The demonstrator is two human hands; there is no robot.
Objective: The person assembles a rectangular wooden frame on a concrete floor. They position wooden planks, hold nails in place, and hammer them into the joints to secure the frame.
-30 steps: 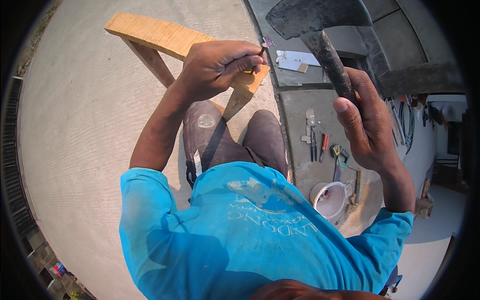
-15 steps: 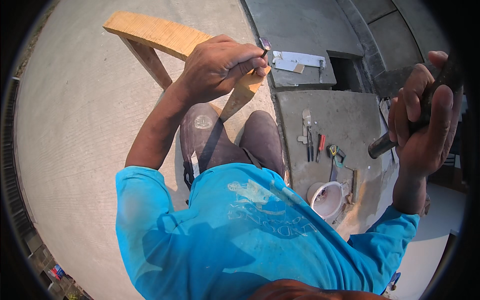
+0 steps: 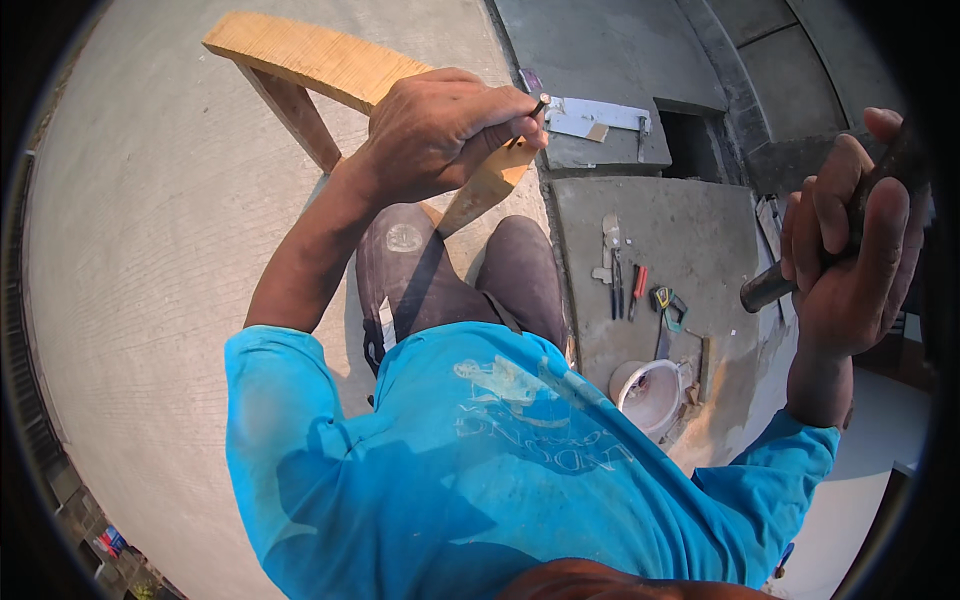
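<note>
My left hand [image 3: 445, 130] is closed, thumb and fingers pinching a short metal rod [image 3: 541, 104] with a round, shiny top end. The rod stands tilted at the near end of a yellowish wooden plank [image 3: 310, 58], and my fingers hide its lower part. That plank lies on wooden legs [image 3: 290, 115], above my knees. Raised at the far right, my right hand [image 3: 850, 245] wraps round a dark, thick round handle [image 3: 768, 288]. The handle's upper end runs into the dark rim, so its head, if any, is hidden.
On the grey slab to the right lie a scraper [image 3: 612, 235], a red-handled tool [image 3: 639, 285] and a handsaw [image 3: 669, 306]. A white bucket [image 3: 648, 395] stands nearer me. White strips [image 3: 600, 115] lie farther off, beside a dark square opening [image 3: 692, 148] in the floor.
The rod's top has shifted slightly right and down with my left hand. My right hand and the handle stay raised, nearly in the same place.
</note>
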